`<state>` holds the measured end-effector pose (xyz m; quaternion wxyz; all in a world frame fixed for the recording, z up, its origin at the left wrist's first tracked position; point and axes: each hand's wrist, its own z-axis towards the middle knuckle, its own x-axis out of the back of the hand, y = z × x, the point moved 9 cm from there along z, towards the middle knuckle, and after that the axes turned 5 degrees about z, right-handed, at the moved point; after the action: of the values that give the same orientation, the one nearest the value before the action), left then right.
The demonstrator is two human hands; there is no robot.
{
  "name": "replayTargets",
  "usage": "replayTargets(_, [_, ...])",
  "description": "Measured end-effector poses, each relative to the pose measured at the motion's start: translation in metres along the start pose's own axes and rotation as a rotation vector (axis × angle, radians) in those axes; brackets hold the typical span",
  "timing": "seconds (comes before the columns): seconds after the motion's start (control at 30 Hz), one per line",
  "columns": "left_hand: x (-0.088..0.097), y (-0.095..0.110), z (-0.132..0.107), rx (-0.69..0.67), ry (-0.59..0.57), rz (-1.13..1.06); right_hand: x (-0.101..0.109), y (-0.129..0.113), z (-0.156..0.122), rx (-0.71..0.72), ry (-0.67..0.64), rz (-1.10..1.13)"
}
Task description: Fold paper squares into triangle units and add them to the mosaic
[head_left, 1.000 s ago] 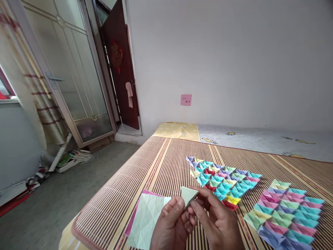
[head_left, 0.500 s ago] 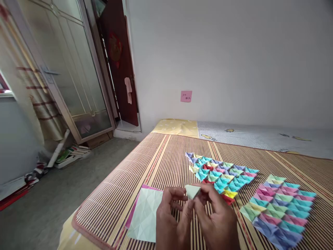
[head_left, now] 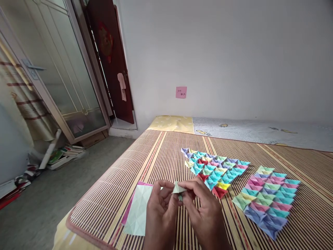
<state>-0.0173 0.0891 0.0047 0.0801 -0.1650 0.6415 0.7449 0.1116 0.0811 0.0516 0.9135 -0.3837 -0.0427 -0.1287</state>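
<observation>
Pinching the folded paper (head_left: 179, 188) from both sides, left hand (head_left: 161, 213) and right hand (head_left: 205, 217) keep fingers (head_left: 191, 185) closed on it — just right of the creased sheet (head_left: 139, 210), raised, long edge running left-right.

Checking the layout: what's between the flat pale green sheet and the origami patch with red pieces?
Head view: the left hand and right hand, pinching a small folded green piece.
</observation>
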Motion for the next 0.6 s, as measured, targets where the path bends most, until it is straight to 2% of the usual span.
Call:
replayTargets(0.1, [0.005, 0.005, 0.000, -0.042, 0.034, 0.036, -0.001, 0.009, -0.001, -0.146, -0.004, 0.169])
replayTargets(0.17, [0.009, 0.007, -0.001, -0.070, 0.056, 0.087, -0.001, 0.011, -0.001, -0.193, -0.012, 0.239])
replayTargets(0.3, [0.013, 0.010, -0.002, -0.087, 0.088, 0.127, -0.001, 0.009, 0.001, -0.167, -0.025, 0.239])
replayTargets(0.6, [0.012, 0.013, -0.001, -0.036, 0.113, 0.093, 0.003, 0.008, 0.002, -0.105, -0.009, 0.195])
